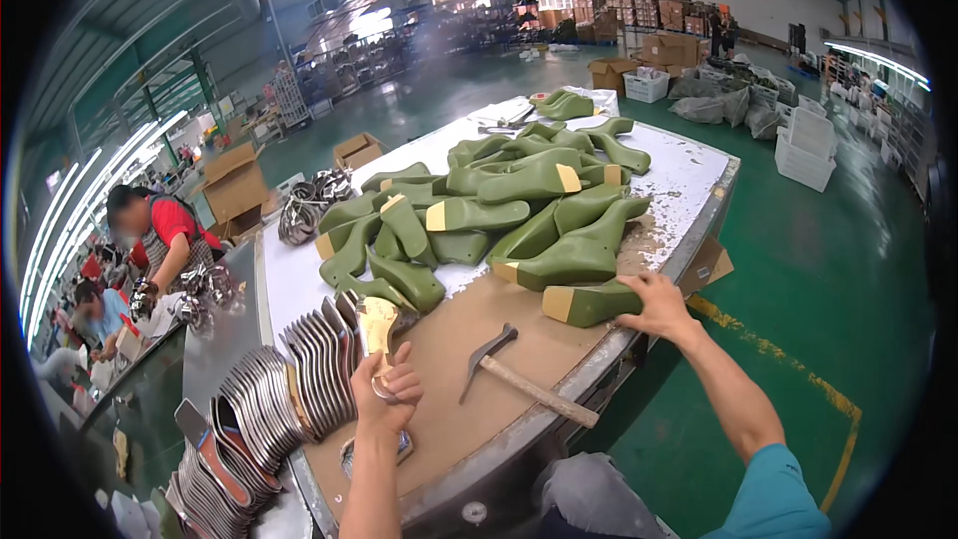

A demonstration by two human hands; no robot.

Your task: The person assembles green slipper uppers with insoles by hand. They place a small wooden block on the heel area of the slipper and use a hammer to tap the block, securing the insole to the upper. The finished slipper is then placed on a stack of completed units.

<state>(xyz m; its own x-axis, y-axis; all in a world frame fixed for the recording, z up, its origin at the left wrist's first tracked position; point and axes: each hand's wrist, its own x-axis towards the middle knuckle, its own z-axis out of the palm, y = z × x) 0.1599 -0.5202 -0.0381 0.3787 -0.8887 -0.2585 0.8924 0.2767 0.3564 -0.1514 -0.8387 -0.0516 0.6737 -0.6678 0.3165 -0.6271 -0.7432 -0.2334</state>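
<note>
My left hand (387, 386) grips a shiny metal shoe-shaped plate (376, 327), held upright above the brown board (469, 339) on the worktable. Just to its left lies a fanned row of similar metal plates (289, 379). My right hand (656, 306) reaches out to the table's right edge and closes on a green shoe last (584, 303) with a tan heel end. Beyond it a pile of several green lasts (489, 210) covers the middle of the table. A hammer (519, 375) with a wooden handle lies on the board between my hands.
The white-topped worktable (689, 175) has a metal rim. More metal plates (309, 202) sit at its left edge. A person in red (160, 235) and another seated person (95, 314) work at the left. Cardboard boxes (235, 185), white crates (808, 145) and a green floor (858, 279) surround it.
</note>
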